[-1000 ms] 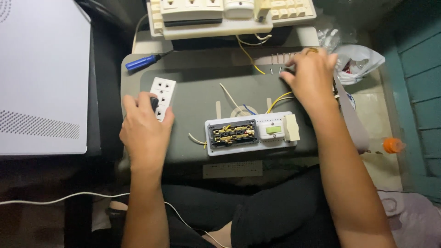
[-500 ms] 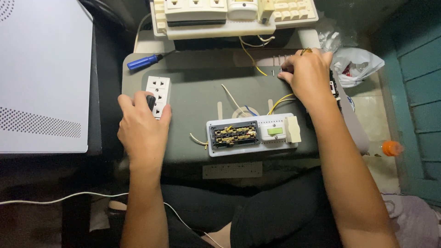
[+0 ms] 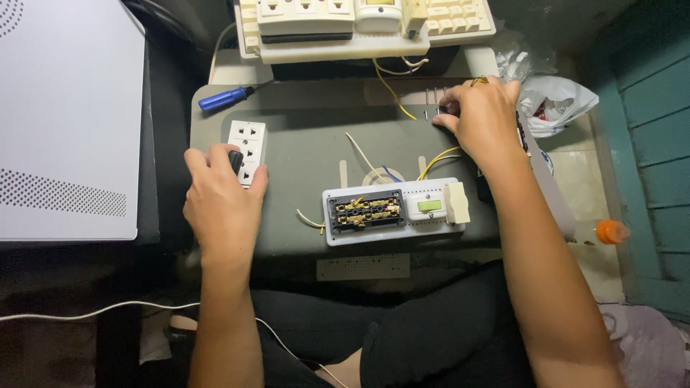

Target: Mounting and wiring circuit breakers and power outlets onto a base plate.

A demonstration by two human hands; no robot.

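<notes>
My left hand (image 3: 219,197) pinches a small black part against the white three-socket plate (image 3: 246,151) at nine o'clock on the grey board (image 3: 302,144). My right hand (image 3: 483,118), at one o'clock, curls its fingertips onto small screws (image 3: 433,108); its grip is hidden.

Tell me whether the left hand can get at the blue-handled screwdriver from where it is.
Probably yes. The left hand rests on the white socket plate, and the screwdriver lies in the open on the grey board just beyond that plate, nothing over it.
</notes>
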